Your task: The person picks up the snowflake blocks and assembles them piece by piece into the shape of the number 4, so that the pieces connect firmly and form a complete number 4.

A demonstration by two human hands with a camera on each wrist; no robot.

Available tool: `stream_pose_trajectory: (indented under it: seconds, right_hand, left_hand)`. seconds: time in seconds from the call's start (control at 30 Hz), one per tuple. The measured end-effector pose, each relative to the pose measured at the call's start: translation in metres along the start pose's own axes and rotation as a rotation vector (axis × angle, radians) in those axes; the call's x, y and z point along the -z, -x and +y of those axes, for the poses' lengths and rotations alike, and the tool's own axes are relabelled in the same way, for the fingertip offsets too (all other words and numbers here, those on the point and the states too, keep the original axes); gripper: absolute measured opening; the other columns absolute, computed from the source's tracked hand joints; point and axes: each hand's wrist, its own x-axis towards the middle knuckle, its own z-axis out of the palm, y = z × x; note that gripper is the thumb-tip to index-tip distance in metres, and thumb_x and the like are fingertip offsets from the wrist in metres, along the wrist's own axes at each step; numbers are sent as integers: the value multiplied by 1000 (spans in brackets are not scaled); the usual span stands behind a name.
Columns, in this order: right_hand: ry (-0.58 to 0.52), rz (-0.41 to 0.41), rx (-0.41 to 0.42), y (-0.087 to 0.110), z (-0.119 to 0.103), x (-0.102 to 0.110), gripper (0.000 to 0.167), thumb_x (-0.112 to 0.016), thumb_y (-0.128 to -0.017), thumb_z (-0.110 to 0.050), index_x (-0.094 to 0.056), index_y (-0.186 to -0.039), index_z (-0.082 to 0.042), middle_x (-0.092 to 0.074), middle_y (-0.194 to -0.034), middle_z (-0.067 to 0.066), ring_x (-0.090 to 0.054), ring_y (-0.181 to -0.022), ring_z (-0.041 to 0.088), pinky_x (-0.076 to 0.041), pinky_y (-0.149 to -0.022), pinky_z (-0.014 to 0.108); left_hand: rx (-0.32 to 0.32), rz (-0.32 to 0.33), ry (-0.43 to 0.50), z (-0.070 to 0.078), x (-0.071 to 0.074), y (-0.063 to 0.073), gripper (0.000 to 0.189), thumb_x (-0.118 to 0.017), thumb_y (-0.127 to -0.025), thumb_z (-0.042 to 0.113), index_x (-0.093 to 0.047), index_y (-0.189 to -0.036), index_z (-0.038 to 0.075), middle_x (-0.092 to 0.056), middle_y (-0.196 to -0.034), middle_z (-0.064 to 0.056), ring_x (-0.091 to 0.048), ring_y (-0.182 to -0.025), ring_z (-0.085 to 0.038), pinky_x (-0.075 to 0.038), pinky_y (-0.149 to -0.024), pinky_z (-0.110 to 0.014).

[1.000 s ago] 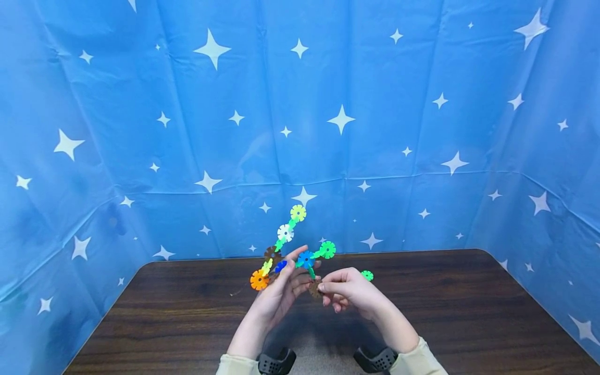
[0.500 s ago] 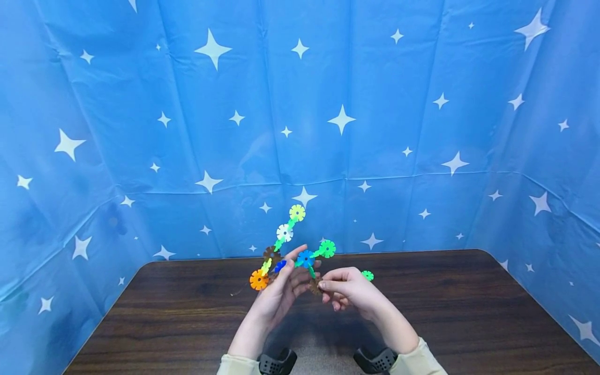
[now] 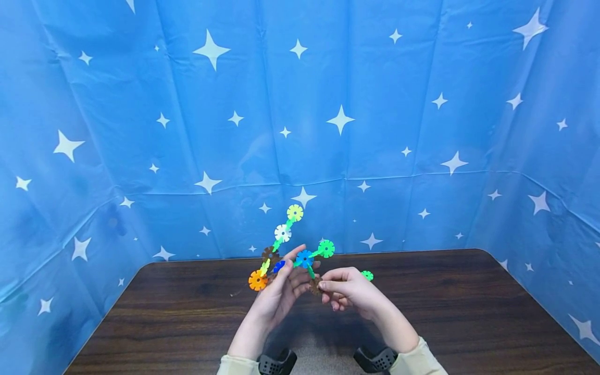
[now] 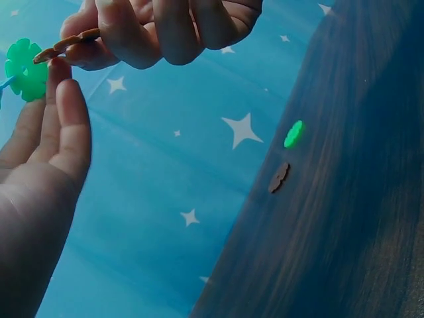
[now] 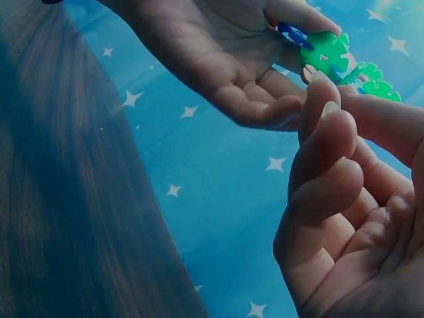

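Note:
Several flower-shaped notched plastic discs are joined into a branching chain above the table. My left hand holds it between thumb and fingers, near a dark blue disc and a lighter blue disc. On one branch are orange, dark brown, white and yellow discs. A green disc ends another. My right hand pinches a brown disc by its edge, against a green disc in the left wrist view. Fingers partly hide the joint.
On the dark wooden table, a loose green disc lies beyond my right hand. Beside it, in the left wrist view, lies a loose brown disc. A blue star-patterned curtain surrounds the table's back and sides.
The yellow and white end of the chain has shifted slightly to the left. Both hands keep nearly the same place and hold.

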Motion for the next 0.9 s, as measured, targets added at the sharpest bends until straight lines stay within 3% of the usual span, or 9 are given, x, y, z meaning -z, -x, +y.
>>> stream_pose_trajectory:
  seconds: [0.33,0.6,0.9]
  right_hand:
    - [-3,9,-10,1,0,0,13,-61,-94,-13,-66,-95,-2,-64,-70,1,-53,-50,6,-42,-46,19]
    - [-7,13,-3,0,1,0,12,-61,-95,-13,-66,-93,-3,-64,-69,1,-53,-50,6,-42,-46,19]
    - [-73,64,9,0,-2,-2,10,-62,-94,-11,-68,-92,-3,-65,-70,3,-57,-54,7,-49,-49,20]
  left_hand:
    - [7,24,10,1,-1,1,55,-30,-106,41,-17,-154,17,-48,-140,-12,-50,-120,-22,-39,-100,-32]
    - [-6,5,20,-2,0,0,54,-31,-106,40,-21,-154,18,-52,-137,-9,-52,-121,-21,-40,-99,-32]
    - [-7,13,31,-5,-1,-1,59,-32,-106,42,-14,-156,17,-38,-146,-23,-54,-117,-19,-42,-96,-29]
